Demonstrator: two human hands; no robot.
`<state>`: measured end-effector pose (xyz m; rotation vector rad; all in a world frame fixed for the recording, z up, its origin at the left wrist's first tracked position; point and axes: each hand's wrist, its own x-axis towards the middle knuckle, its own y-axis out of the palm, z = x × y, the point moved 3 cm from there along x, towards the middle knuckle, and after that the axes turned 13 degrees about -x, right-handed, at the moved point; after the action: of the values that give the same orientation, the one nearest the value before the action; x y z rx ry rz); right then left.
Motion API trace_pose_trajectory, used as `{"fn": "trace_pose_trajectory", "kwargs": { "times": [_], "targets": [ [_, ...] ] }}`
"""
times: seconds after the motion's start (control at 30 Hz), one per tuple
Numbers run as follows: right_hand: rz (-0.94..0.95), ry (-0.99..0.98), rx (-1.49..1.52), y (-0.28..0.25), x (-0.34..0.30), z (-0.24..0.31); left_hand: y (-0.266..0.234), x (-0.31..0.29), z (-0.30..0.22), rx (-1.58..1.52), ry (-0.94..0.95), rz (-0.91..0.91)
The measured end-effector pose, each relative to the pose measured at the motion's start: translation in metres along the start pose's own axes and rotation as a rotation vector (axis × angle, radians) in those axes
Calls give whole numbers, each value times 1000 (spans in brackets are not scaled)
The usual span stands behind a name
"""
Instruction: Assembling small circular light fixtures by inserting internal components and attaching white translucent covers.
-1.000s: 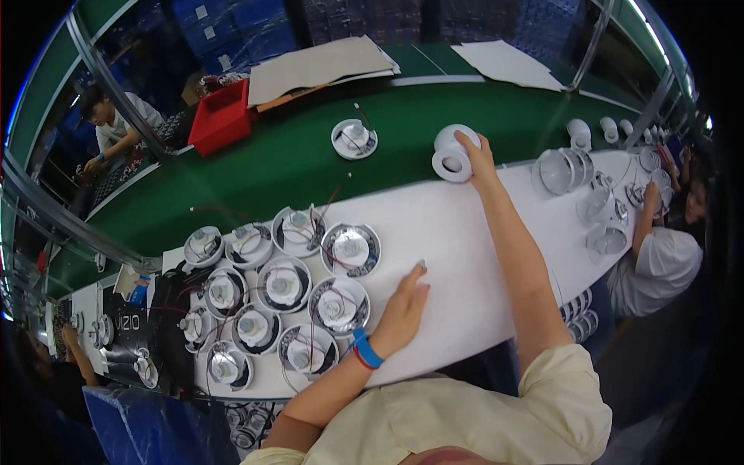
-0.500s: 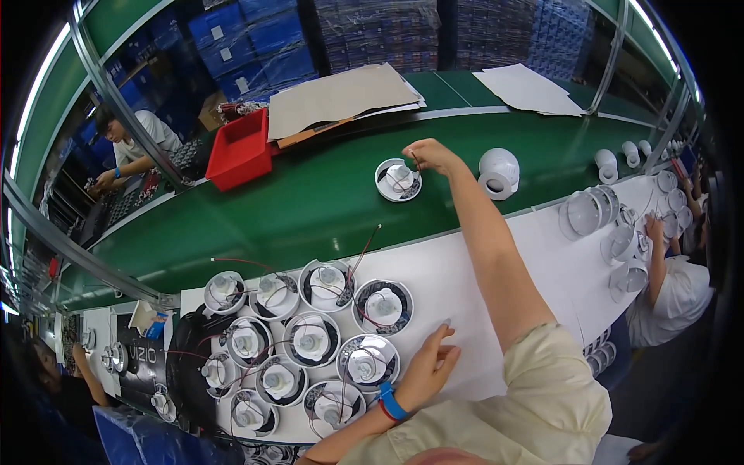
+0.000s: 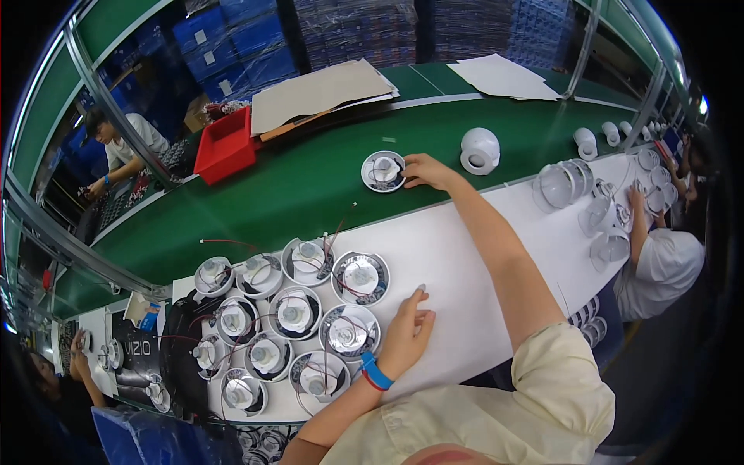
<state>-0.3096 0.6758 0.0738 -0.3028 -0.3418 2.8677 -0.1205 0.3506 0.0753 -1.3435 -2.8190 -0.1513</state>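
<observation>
My right hand [image 3: 425,171] reaches out over the green conveyor belt and grips the right rim of a round white housing [image 3: 372,180]. Inside that housing sit a pale centre piece and dark parts. My left hand [image 3: 408,335] is above the white work surface with its fingers apart and nothing in it. Something small and grey shows at one of its fingertips. Left of it stands a cluster of several similar housings, the nearest one [image 3: 349,332] just beside my left hand. Thin red and dark wires stick out of them.
A white rounded shell [image 3: 480,151] stands on the belt [image 3: 310,203] right of my hand. Clear domes [image 3: 554,188] stand on the right. Beyond the belt are a red bin [image 3: 225,147] and cardboard sheets [image 3: 318,94]. Other people work on both sides.
My right hand has let go of the thin wire above the housing on the belt and come down onto its rim. The whole view has shifted slightly; my left hand stays open.
</observation>
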Motion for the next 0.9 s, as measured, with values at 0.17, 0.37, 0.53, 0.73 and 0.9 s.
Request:
{"fn": "trace_pose_trajectory", "kwargs": {
  "times": [0.17, 0.37, 0.53, 0.73, 0.9],
  "targets": [
    [-256, -48, 94, 4, -9, -37, 8, 6, 0, 110, 144, 37],
    [-21, -52, 36, 58, -134, -27, -25, 7, 9, 319, 322, -370],
    [-5, 44, 129, 70, -252, -59, 32, 15, -45, -208, 684, -361],
    [47, 45, 59, 69, -307, -54, 58, 1, -45, 157, 639, -209],
    [-1167, -273, -1026, -128, -288, -37, 66, -2, -47, 375, 789, -53]
  ]
}}
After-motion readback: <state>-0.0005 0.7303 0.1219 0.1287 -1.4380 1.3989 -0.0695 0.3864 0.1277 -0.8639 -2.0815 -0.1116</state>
